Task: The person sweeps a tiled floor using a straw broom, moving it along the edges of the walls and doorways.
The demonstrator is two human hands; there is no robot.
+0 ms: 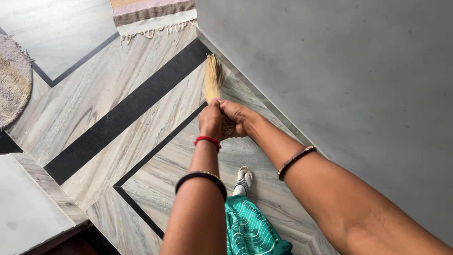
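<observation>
A straw broom [213, 78] points away from me over the marble floor, its bristle tips close to the grey wall's base. My left hand [210, 121] grips the broom's bound handle end, a red thread on that wrist and a dark bangle higher up the arm. My right hand [238, 117] closes on the same handle from the right side, touching the left hand; a brown bangle sits on that forearm. The handle is mostly hidden inside both fists.
A grey wall [339, 85] runs along the right. Black inlay stripes [127, 111] cross the grey marble floor. A fringed striped rug [153, 16] lies at the top, a round mat [13, 80] at far left. My sandalled foot [244, 179] and green garment show below.
</observation>
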